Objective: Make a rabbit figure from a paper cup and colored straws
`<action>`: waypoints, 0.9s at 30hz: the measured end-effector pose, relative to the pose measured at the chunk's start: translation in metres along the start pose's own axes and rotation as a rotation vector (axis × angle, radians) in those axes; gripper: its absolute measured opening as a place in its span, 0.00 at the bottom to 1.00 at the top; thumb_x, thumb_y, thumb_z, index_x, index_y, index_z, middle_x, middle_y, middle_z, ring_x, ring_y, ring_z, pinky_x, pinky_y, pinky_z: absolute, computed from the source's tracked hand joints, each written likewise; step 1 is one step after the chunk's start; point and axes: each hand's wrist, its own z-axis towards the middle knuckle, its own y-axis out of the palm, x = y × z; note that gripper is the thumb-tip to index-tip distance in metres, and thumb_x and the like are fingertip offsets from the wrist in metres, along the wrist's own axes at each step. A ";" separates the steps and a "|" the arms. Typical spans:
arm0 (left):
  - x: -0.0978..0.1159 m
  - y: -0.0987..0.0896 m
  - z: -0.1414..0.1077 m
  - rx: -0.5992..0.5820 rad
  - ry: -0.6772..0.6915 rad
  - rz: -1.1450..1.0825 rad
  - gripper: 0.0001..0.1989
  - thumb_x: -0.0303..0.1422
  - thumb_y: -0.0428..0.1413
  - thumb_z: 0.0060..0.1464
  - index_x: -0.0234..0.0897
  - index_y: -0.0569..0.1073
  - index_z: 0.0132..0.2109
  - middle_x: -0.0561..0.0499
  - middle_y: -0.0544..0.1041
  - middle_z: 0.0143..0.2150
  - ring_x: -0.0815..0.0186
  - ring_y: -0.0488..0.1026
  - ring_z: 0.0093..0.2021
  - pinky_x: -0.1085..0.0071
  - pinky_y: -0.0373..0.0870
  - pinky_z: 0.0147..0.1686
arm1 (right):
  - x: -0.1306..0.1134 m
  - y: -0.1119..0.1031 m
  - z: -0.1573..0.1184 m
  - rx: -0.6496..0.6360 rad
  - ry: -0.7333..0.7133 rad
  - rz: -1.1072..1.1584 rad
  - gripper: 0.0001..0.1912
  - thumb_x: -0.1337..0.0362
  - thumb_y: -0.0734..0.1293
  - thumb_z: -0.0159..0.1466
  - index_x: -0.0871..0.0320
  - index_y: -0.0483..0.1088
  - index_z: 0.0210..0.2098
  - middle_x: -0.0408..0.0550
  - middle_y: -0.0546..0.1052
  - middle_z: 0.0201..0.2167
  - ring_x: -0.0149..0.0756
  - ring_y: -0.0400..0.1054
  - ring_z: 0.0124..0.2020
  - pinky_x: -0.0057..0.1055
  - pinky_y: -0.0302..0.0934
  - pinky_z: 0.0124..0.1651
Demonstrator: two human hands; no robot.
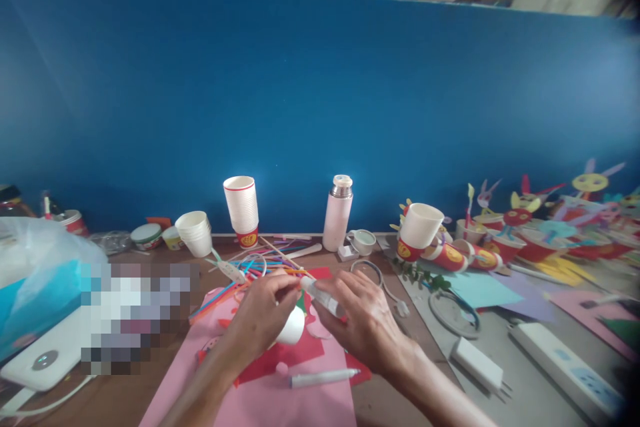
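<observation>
My right hand point(367, 313) is wrapped round a clear glue bottle point(327, 300), which lies tilted with its white tip towards my left hand. The fingers of my left hand point(267, 300) are pinched together at that tip; a small bit of orange shows there, but what they hold is too small to make out. Just below my left hand is a white round piece point(293, 327), partly hidden by it. Under both hands lie red paper point(310, 350) and a pink sheet point(260, 390). A white marker point(325, 377) rests across the pink sheet.
Behind the hands are coloured sticks point(270, 263), a cup stack point(241, 210), white cups point(195, 233) and a pink thermos point(338, 213). To the right stand decorated cups point(520, 233), a power strip point(565, 370) and a charger point(477, 363). A white device point(45, 353) lies left.
</observation>
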 end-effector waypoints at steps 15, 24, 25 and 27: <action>0.001 0.002 0.000 -0.020 0.015 0.096 0.12 0.29 0.47 0.50 0.37 0.69 0.22 0.54 0.69 0.24 0.67 0.66 0.28 0.73 0.59 0.28 | 0.000 0.002 0.000 -0.009 0.025 0.011 0.07 0.66 0.62 0.61 0.59 0.69 0.38 0.45 0.73 0.26 0.34 0.66 0.28 0.31 0.55 0.34; -0.004 -0.001 -0.001 0.002 -0.033 0.006 0.11 0.33 0.49 0.52 0.40 0.77 0.36 0.50 0.78 0.37 0.63 0.73 0.37 0.71 0.65 0.37 | 0.031 0.014 -0.001 -0.055 0.272 0.006 0.08 0.66 0.63 0.59 0.56 0.69 0.38 0.46 0.75 0.31 0.36 0.68 0.32 0.29 0.57 0.35; -0.004 -0.003 -0.001 0.006 -0.043 0.029 0.11 0.33 0.49 0.52 0.40 0.77 0.36 0.49 0.78 0.37 0.63 0.73 0.37 0.71 0.65 0.38 | 0.039 0.017 -0.002 -0.063 0.325 0.040 0.08 0.66 0.62 0.59 0.55 0.69 0.39 0.45 0.75 0.32 0.36 0.68 0.32 0.28 0.57 0.35; -0.006 -0.006 0.000 0.005 -0.047 0.079 0.11 0.32 0.49 0.51 0.39 0.77 0.35 0.49 0.78 0.37 0.63 0.73 0.38 0.71 0.65 0.37 | 0.056 0.025 -0.006 -0.103 0.411 0.157 0.11 0.68 0.61 0.58 0.54 0.68 0.40 0.44 0.76 0.33 0.34 0.69 0.31 0.26 0.57 0.33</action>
